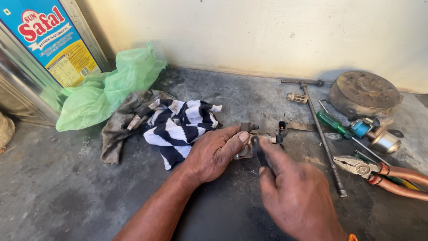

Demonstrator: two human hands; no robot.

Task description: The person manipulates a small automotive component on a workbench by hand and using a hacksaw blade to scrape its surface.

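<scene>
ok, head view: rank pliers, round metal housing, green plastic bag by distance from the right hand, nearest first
From the right hand:
1. Pliers, just to its right on the floor.
2. Round metal housing, far right by the wall.
3. Green plastic bag, far left, past the striped cloth.

Repair workshop: pliers (379, 172), greasy rags (129, 117).

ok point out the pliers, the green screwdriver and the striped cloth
pliers (362, 168): head view, on the metal pivot joint.
green screwdriver (331, 123): head view, on the green handle.
striped cloth (180, 126): head view, on its middle folds.

Grey concrete floor (62, 187) bears striped cloth (180, 122), pliers (379, 172), screwdriver (339, 127).
</scene>
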